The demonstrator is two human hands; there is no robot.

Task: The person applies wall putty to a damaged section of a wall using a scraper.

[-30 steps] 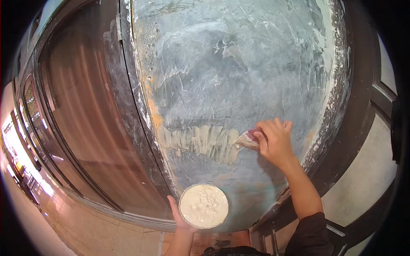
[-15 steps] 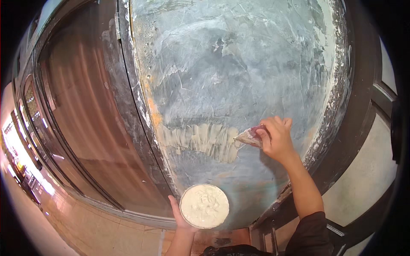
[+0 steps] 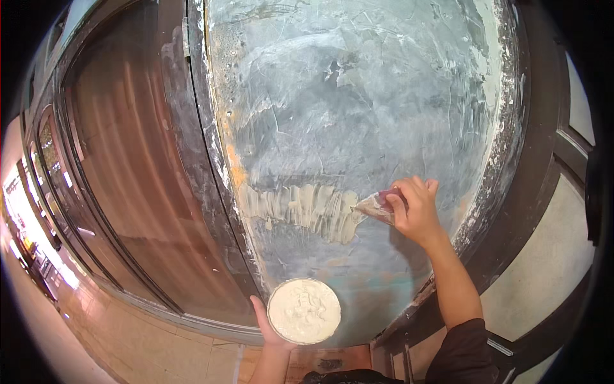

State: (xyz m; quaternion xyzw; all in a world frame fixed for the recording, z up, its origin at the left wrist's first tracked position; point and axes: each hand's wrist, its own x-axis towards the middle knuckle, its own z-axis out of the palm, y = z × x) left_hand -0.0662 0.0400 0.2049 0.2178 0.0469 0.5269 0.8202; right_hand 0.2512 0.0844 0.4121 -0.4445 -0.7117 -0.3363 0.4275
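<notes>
Worn blue-grey wall panel up ahead of both hands, edges flaking. Brown glass door off to the left of the left hand, tiled floor below that door. Dark frame with pale panels to the right of the right hand.

Right hand closed on a reddish spreading tool, pinched between thumb and fingers; tool's paste-smeared edge points left, at the right end of a ridged cream band on the wall panel. Orange patch further left of this hand, by the band's far end. Dark sleeve below it on the same arm.

Left hand supporting a round container from its left side, thumb up beside the rim, other fingers hidden. Cream paste inside, stirred-looking on top. Container sits lower and left of right hand, well apart.
</notes>
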